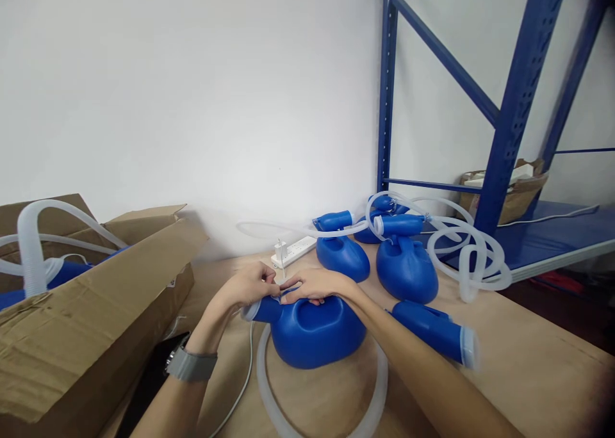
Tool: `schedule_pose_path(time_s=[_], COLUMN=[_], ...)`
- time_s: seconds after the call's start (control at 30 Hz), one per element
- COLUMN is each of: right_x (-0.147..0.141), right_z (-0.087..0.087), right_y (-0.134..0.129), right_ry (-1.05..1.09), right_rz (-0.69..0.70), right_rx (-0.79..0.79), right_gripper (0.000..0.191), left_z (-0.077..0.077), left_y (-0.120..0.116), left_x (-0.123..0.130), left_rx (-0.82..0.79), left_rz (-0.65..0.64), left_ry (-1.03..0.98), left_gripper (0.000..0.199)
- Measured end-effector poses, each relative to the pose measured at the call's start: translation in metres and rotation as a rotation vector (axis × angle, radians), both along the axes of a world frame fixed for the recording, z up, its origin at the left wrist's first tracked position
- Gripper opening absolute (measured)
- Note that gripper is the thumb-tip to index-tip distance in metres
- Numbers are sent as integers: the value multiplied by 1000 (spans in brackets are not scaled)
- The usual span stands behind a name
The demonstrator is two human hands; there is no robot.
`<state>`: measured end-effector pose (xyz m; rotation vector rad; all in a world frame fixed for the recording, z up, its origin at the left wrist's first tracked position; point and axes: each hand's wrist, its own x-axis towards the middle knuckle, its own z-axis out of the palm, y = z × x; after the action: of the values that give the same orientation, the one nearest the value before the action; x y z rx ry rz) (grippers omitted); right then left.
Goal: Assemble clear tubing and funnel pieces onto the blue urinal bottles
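In front of me a blue plastic urinal bottle (317,339) lies on the brown table, its neck with a pale rim pointing left. My left hand (252,285) pinches at the top of the neck; whatever is between its fingertips is too small to make out. Over the bottle's handle curl the fingers of my right hand (312,285), its tips close to those of the left. A translucent hose (271,393) loops on the table in front of the bottle and passes behind my right forearm.
Several more blue bottles (407,268) with coiled hoses (500,268) stand at the back right. Nearer lies a blue bottle part (430,329). An open cardboard box (86,323) holding hoses fills the left. A white power strip (298,251) lies near the wall; blue shelving (509,118) rises right.
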<state>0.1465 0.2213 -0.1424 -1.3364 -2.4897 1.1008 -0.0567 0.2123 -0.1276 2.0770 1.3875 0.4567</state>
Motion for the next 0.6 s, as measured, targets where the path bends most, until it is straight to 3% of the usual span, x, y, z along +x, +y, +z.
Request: schedule_pose_path(time_s=[0.23,0.4,0.6], right_x=[-5,-3,2], right_z=[-3,-1,0], right_y=[-3,-4,-3], right_ry=[-12,-23,-4], right_rz=[-44,-90,-44], right_rx=[56,44,28], right_gripper=[52,67,73], left_z=[1,3,4], left_y=[0,-1,-3], left_x=[1,-5,-5], left_rx=[-59,-41,-56], left_rz=[-25,-23,-7], left_ry=[-13,31,41], left_gripper=[24,30,32])
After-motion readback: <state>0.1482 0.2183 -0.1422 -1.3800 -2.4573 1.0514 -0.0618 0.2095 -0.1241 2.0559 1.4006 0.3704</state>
